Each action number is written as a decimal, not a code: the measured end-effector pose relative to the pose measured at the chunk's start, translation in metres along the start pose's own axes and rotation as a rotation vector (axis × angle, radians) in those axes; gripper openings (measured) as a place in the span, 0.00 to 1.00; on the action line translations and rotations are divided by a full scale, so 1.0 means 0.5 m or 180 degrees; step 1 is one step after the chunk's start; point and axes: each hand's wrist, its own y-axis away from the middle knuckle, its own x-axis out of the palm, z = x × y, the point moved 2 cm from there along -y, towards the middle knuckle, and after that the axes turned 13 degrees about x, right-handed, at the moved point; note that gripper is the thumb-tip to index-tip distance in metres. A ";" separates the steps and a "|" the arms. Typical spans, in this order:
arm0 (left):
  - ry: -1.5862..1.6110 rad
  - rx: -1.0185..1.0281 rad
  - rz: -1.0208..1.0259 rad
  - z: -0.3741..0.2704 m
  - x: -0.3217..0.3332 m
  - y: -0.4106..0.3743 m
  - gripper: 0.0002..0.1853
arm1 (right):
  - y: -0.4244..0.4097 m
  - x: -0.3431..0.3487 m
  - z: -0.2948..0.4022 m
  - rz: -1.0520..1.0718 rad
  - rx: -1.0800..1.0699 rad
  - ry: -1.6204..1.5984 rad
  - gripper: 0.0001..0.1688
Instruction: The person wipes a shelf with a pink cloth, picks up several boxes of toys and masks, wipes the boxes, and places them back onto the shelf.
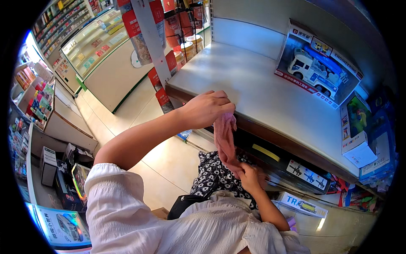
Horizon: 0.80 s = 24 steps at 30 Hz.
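A pink cloth (224, 139) hangs stretched and bunched between my two hands, just off the front edge of a white shelf (203, 76). My left hand (211, 107) grips its upper end, close to the shelf's edge. Lower down and nearer my body, my right hand (251, 178) holds the other end, where part of the cloth is hidden by the fingers. At the back of the shelf stands a boxed toy engineering truck (317, 68). More boxed toys (358, 127) are at the shelf's right end.
Beneath the shelf are a black toy box (307, 174) and another toy box (299, 204). Red hanging packets (155, 79) line the post at its left end. A glass display counter (98, 66) stands across the tiled floor (127, 120). Stocked shelving (35, 104) lies left.
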 end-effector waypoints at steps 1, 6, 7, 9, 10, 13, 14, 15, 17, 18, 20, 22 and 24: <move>-0.0022 0.0088 -0.0047 0.004 0.001 -0.001 0.11 | 0.000 -0.002 0.033 0.0090 0.0019 -0.0410 0.08; -0.0007 0.0121 0.0073 0.021 0.002 0.003 0.10 | 0.019 -0.056 0.208 -0.0028 -0.0567 -0.0913 0.05; 0.0065 0.0062 0.0162 0.022 -0.001 0.000 0.11 | 0.021 -0.051 0.211 0.0009 -0.0697 -0.0839 0.05; 0.0101 -0.0007 0.0311 0.025 -0.004 -0.008 0.12 | 0.029 -0.038 0.214 0.0095 -0.0941 -0.0694 0.05; 0.0065 -0.0017 0.0370 0.026 -0.004 -0.014 0.11 | 0.036 -0.036 0.221 0.0127 -0.1062 -0.0609 0.05; 0.0307 -0.0246 0.0640 0.037 -0.011 -0.026 0.10 | 0.057 -0.033 0.244 0.0337 -0.0932 -0.0849 0.04; 0.0444 -0.0356 0.0747 0.041 -0.013 -0.027 0.11 | 0.061 -0.029 0.242 0.0384 -0.0920 -0.0911 0.04; 0.0461 -0.0362 0.0583 0.038 -0.014 -0.027 0.11 | 0.065 -0.031 0.240 0.0344 -0.0960 -0.0888 0.04; 0.0498 -0.0376 0.0260 0.023 -0.010 -0.022 0.11 | 0.072 -0.033 0.237 0.0266 -0.1040 -0.0846 0.03; 0.0399 -0.0390 0.0165 0.020 -0.005 -0.019 0.10 | 0.078 -0.033 0.238 0.0225 -0.1077 -0.0759 0.03; 0.0395 -0.0486 0.0135 0.020 0.005 -0.025 0.08 | 0.091 -0.032 0.241 0.0300 -0.0870 -0.1014 0.03; 0.0551 -0.0500 -0.0044 0.018 0.012 -0.036 0.06 | 0.099 -0.031 0.246 0.0361 -0.0780 -0.1066 0.03; 0.0918 -0.0391 -0.0368 0.011 0.028 -0.058 0.06 | 0.105 -0.034 0.244 0.0372 -0.0749 -0.0922 0.04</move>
